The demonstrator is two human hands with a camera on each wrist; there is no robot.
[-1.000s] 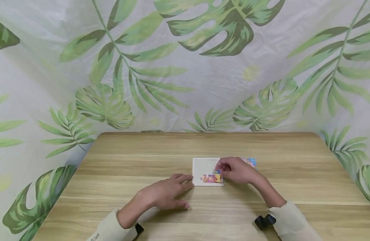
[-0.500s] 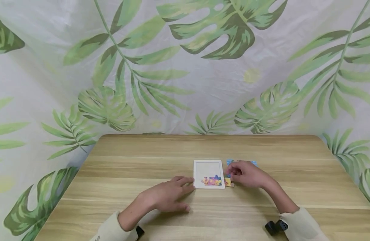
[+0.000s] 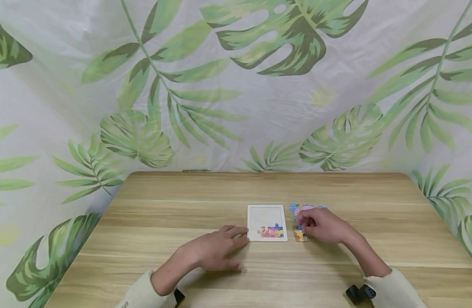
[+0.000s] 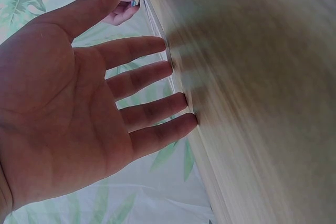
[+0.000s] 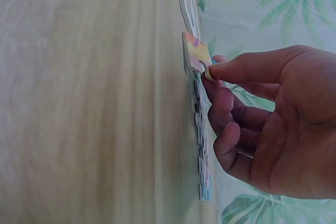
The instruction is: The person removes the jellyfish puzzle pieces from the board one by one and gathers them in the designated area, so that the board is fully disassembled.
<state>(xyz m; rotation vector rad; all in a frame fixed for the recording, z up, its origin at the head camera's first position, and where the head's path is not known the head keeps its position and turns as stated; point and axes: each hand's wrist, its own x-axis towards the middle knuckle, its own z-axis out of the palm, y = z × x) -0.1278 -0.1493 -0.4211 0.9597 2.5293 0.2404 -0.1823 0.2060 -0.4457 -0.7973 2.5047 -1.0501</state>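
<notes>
My right hand (image 3: 323, 224) pinches a yellow and orange jigsaw puzzle piece (image 3: 300, 235) between thumb and fingers, just right of the white puzzle frame (image 3: 249, 214). In the right wrist view the held piece (image 5: 195, 52) stands out from the thumb tip, close over the table. Several joined pieces (image 3: 270, 232), pink, purple and yellow, lie in the frame's lower right part. My left hand (image 3: 216, 248) lies flat with spread, straight fingers, its fingertips at the frame's left edge. The left wrist view shows its open palm (image 4: 47, 93).
More blue and pink puzzle pieces (image 3: 297, 208) lie on the wooden table (image 3: 174, 214) beyond my right hand, partly hidden by it. A leaf-patterned curtain (image 3: 220, 107) hangs behind the table's far edge.
My right hand has moved right, from over the frame's right side to beside it, and a yellow puzzle piece now shows in its fingers. The left hand stays at the frame's edge.
</notes>
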